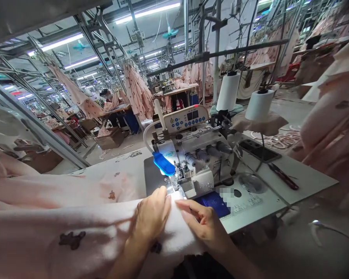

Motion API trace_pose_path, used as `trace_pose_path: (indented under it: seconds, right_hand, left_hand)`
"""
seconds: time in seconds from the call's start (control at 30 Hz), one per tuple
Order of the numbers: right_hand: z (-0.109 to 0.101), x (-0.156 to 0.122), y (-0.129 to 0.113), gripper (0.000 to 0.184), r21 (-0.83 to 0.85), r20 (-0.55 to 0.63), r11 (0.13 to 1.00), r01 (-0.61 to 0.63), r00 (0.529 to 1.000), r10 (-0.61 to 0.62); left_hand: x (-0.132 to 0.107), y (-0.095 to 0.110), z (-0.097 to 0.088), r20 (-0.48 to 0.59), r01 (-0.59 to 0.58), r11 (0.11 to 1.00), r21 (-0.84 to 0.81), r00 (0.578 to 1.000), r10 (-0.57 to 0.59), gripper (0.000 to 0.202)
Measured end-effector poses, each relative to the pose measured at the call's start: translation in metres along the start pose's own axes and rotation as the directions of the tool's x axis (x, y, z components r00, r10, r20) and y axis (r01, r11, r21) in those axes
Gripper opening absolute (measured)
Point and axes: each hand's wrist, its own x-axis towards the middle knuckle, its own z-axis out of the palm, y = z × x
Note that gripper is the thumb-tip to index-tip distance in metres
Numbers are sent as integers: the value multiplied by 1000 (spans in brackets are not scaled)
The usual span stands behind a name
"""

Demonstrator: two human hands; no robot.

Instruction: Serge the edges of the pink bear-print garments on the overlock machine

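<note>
Pale pink bear-print fleece (61,221) looks barely fed into the white overlock machine (192,166), left hand (151,217) and right hand (205,224) flat on it, grip open, clasping nothing.

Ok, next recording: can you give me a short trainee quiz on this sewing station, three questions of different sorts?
1. True or false: the left hand and right hand both rest on the pale pink fleece fabric with brown bear prints, just in front of the white overlock sewing machine.
2. How many tall white thread cones stand behind the machine, to its right? A) one B) two C) four
3. What colour is the oval lamp glowing above the needle area?

Key: 1 true; 2 B; 3 blue.
</note>
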Motion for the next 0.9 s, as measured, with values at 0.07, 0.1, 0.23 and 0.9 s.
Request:
trace_pose_path:
  seconds: [0.07, 0.1, 0.23, 0.9]
  right_hand:
    - [0, 5, 0, 35, 53, -8, 998, -18, 1000, 18]
    - [0, 9, 2, 39, 72, -20, 996, -42, 999, 44]
    - [2, 24, 9, 36, 112, -59, 989, -100, 992, 107]
    - [8, -33, 21, 29, 78, 105, 996, -36, 994, 28]
  left_hand:
    - [8, 0, 2, -22, -9, 1000, -6, 1000, 9, 19]
    - [13, -1, 3, -33, -14, 1000, -11, 999, 13, 18]
    - [33, -7, 0, -51, -25, 998, -53, 998, 22, 16]
    - [-75, 32, 56, -626, -374, 816, -440, 780, 20, 30]
